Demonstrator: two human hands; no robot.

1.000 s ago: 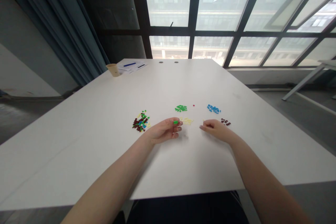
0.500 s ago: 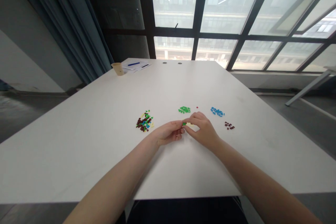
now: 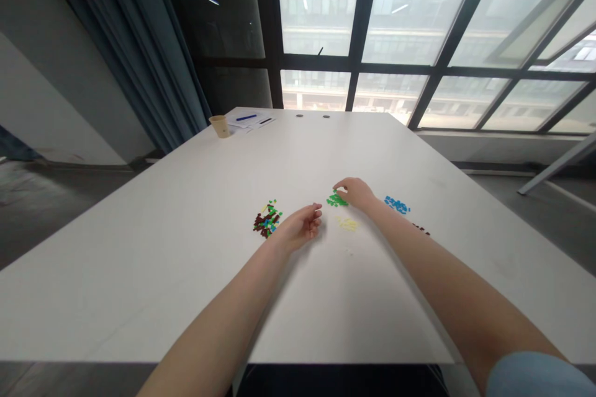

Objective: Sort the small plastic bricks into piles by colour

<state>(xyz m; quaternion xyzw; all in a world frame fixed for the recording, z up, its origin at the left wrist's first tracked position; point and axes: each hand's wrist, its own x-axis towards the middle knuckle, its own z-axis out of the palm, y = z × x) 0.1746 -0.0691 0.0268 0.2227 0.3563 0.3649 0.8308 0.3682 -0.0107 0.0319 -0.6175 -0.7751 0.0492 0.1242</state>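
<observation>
My right hand (image 3: 357, 193) reaches over the pile of small flat green pieces (image 3: 336, 200), thumb and forefinger pinched at its far left edge on a green piece. My left hand (image 3: 300, 227) is held with curled fingers just right of the mixed pile of brown, green, blue and yellow pieces (image 3: 266, 221). What lies inside its fingers, if anything, is hidden. Between my hands and nearer to me lies a loose group of pale yellow pieces (image 3: 347, 223).
Blue pieces (image 3: 397, 205) lie right of my right forearm, which partly covers the brown pieces (image 3: 421, 229). A few tiny white bits (image 3: 349, 252) are nearer me. On the far left of the white table (image 3: 186, 273) are a paper cup (image 3: 220, 126), papers and a blue pen (image 3: 246, 118).
My hands have parted. The right one has moved away from me to the green pile with a green piece; the left stays near the mixed pile. The camera view has shifted slightly.
</observation>
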